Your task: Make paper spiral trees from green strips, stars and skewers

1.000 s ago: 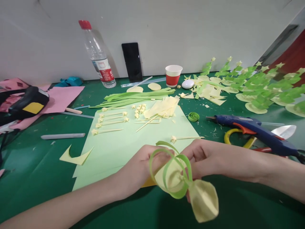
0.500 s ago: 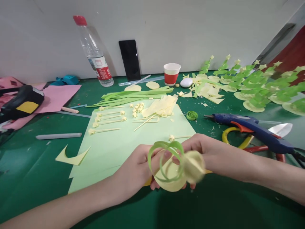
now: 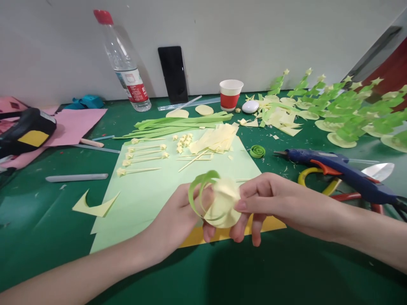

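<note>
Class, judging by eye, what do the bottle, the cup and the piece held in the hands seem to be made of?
Bottle: clear, glossy plastic, probably; the wall behind shows through.
Cup: likely paper, fairly matt; opaque, white with red.
Held piece: apparently matt paper; its green strips look flat, thin and curled.

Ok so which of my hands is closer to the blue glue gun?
Your right hand. It's to the left of the blue glue gun and nearer you; your left hand is farther left, across the pale yellow paper piece.
</note>
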`<state>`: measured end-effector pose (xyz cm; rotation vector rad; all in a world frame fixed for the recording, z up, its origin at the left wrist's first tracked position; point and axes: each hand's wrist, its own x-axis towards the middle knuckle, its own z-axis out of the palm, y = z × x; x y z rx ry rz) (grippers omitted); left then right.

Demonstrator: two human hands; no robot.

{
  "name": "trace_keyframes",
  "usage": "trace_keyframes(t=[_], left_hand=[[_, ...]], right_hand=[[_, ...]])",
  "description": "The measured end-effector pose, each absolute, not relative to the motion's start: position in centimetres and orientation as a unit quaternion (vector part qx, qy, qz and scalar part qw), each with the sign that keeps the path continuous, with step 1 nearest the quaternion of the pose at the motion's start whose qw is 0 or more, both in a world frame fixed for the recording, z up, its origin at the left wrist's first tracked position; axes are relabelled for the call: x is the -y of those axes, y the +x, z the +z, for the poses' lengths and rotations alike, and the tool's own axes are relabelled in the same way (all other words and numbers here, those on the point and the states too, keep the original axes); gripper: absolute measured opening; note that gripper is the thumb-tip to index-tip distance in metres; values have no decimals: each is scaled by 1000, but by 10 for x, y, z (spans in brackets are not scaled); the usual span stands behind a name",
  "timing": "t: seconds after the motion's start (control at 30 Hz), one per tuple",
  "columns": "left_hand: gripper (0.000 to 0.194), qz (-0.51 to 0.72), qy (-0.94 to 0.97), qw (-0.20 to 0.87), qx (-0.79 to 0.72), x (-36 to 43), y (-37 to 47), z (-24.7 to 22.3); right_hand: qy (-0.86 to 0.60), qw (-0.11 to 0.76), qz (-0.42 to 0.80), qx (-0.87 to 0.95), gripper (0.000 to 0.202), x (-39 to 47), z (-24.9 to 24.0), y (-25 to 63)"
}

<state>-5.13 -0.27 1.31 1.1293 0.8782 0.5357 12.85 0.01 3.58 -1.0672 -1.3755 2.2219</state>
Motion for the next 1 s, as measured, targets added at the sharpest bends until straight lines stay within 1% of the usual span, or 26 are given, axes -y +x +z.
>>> trace_keyframes(t=[0.1, 0.2, 0.27, 0.43, 0.5, 0.7, 0.9, 1.0], left_hand=[[41, 255, 512, 732, -371, 2, -53, 7], [43, 213, 489, 774, -341, 2, -54, 4], [42, 195, 480, 789, -330, 3, -55, 3], [34, 252, 488, 759, -348, 4, -53, 3], [33, 261, 479, 763, -347, 3, -51, 4], [36, 213, 471, 793, -321, 4, -53, 4], [20, 198, 466, 803, -314, 8, -56, 8], [21, 193, 473, 797, -321, 10, -55, 11]], right_hand=[[-373, 157, 782, 474, 24, -1, 35, 129], [-339, 115, 802, 478, 23, -2, 35, 131], [-334, 105, 804, 481, 23, -2, 37, 131], [-372, 128, 778, 489, 21, 0, 37, 130], [-379, 137, 771, 493, 23, 0, 36, 129], [-392, 161, 750, 508, 27, -1, 33, 130], [-378, 136, 744, 534, 27, -2, 32, 130], [-373, 131, 748, 533, 27, -4, 31, 132]])
